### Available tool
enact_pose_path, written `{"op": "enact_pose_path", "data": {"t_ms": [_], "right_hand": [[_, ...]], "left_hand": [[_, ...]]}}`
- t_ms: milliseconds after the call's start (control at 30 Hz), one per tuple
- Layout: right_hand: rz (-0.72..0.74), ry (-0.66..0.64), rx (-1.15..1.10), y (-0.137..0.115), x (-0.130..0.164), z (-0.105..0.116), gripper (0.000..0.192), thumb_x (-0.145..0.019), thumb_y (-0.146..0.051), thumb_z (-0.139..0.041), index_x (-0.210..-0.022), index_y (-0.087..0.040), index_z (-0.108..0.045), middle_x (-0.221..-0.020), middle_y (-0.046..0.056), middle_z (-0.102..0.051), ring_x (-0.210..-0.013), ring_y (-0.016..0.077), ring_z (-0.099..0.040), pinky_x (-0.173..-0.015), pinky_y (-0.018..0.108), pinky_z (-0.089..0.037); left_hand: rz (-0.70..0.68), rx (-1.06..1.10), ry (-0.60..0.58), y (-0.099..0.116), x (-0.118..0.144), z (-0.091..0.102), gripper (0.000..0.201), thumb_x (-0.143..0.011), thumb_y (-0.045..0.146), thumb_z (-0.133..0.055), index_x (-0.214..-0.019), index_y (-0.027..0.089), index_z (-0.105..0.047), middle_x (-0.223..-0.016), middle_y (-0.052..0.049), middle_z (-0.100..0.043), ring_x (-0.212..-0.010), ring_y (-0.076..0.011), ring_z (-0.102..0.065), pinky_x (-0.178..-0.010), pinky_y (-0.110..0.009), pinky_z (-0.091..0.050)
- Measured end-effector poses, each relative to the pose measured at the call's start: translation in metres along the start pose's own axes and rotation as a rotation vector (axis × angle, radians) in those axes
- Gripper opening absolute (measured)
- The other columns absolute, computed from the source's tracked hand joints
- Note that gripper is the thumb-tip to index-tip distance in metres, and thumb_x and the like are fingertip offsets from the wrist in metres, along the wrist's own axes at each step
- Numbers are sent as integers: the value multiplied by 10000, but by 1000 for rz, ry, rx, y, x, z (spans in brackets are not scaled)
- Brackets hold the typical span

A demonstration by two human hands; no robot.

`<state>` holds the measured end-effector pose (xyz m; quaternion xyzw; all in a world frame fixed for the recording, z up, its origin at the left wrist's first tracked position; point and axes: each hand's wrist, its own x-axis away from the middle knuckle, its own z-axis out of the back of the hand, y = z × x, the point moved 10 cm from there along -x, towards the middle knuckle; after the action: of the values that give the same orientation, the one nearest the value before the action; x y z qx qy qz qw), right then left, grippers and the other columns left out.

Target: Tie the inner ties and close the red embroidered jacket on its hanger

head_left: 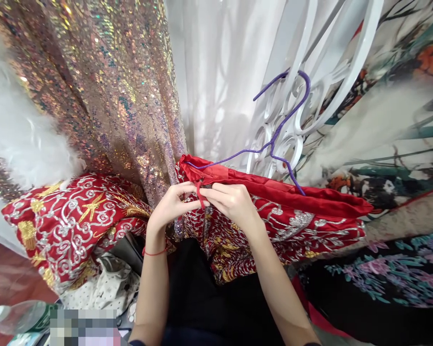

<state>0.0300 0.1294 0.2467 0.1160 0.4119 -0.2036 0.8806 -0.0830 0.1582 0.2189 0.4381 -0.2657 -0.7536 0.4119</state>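
A red garment [303,216] with silver and gold embroidery hangs on a purple hanger [274,139] in front of me. My left hand [171,204] and my right hand [233,199] meet at its upper left edge. Both pinch a thin red strap or fastening [200,193] between their fingertips. A red string bracelet circles my left wrist. More of the same embroidered red cloth [72,221] lies heaped to the left.
A sequined iridescent garment [104,86] hangs at the upper left beside white feather trim [18,134]. White sheer fabric and a white ornate metal frame [310,96] stand behind. Floral printed fabrics [389,269] lie right. A plastic bottle [18,317] rests at the lower left.
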Motion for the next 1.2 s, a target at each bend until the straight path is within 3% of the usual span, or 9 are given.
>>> {"op": "enact_pose_path", "data": {"t_ms": [233, 433, 567, 733, 867, 1000, 1200], "right_hand": [[-93, 81, 53, 10, 1, -11, 273, -1034, -227, -449, -1102, -143, -699, -904, 70, -774, -682, 134, -698, -654, 231, -495], [-280, 144, 76, 19, 2, -2, 202, -991, -191, -483, -997, -150, -680, -853, 47, -746, -648, 121, -674, -589, 228, -446], [-387, 206, 128, 25, 7, 11, 172, -963, -187, -490, -955, -164, -660, -813, 20, -726, -567, 94, -605, -553, 222, -418], [-435, 321, 228, 28, 14, 28, 147, -939, -186, -507, -905, -168, -649, -739, -4, -695, -501, 70, -537, -507, 210, -383], [-445, 368, 312, 29, 17, 36, 121, -899, -160, -522, -872, -168, -640, -688, -20, -672, -478, 66, -512, -482, 208, -360], [-492, 373, 331, 34, 21, 39, 117, -882, -168, -519, -837, -178, -627, -650, -28, -642, -476, 72, -498, -478, 213, -339], [-525, 416, 332, 38, 28, 48, 82, -810, -160, -540, -761, -188, -599, -603, -40, -608, -464, 72, -472, -477, 213, -328]], "left_hand": [[94, 193, 103, -15, -1, 4, 347, -823, 481, -730, -717, 151, -718, -743, -21, -621, -693, -125, -514, -649, -259, -417], [60, 282, 262, -19, -6, 9, 303, -885, 478, -653, -860, 178, -621, -664, 15, -602, -597, -96, -526, -609, -228, -434], [21, 151, 398, -21, -6, 19, 241, -977, 435, -519, -906, 204, -517, -615, 41, -576, -548, -87, -506, -592, -215, -414], [-42, -127, 582, -13, -1, 34, 178, -989, 372, -510, -928, 206, -521, -628, 57, -529, -546, -80, -506, -575, -198, -396], [-25, -259, 706, -14, 3, 43, 171, -1000, 372, -494, -967, 207, -523, -700, 29, -595, -577, -91, -563, -594, -206, -410], [-4, -327, 763, -16, 4, 45, 150, -1003, 351, -482, -975, 208, -518, -747, 9, -627, -593, -99, -571, -601, -215, -392], [-13, -379, 768, -16, 0, 43, 129, -1015, 299, -444, -960, 202, -509, -683, 25, -561, -541, -94, -509, -580, -217, -369]]}}
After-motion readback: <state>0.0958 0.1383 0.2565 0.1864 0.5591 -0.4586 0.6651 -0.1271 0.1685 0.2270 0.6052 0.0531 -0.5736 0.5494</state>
